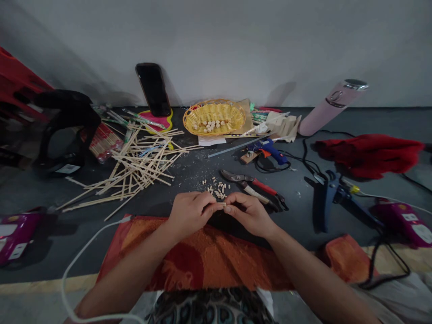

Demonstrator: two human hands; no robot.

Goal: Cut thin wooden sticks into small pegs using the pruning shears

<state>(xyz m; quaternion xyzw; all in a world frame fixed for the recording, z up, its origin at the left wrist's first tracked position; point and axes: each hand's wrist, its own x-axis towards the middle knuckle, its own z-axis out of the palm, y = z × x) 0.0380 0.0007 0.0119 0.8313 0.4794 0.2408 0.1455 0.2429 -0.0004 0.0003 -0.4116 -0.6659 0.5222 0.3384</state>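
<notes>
At frame centre, the left hand (pixel 191 209) and right hand (pixel 251 215) both pinch a short pale wooden rod (pixel 221 204) near scattered stubby pale wooden cylinders (pixel 220 185).

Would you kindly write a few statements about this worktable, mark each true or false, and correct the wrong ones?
1. The left hand and right hand meet at a short wooden piece. True.
2. The phone lies flat. False: it stands on end.
3. The yellow basket holds small pale pieces. True.
4. The red-handled pruner is inside the yellow basket. False: it lies on the table, just beyond the right hand.
5. The pink bottle is to the right of the yellow basket. True.
6. The red cloth covers the pile of sticks. False: the cloth lies toward the right, the sticks toward the left.
</notes>
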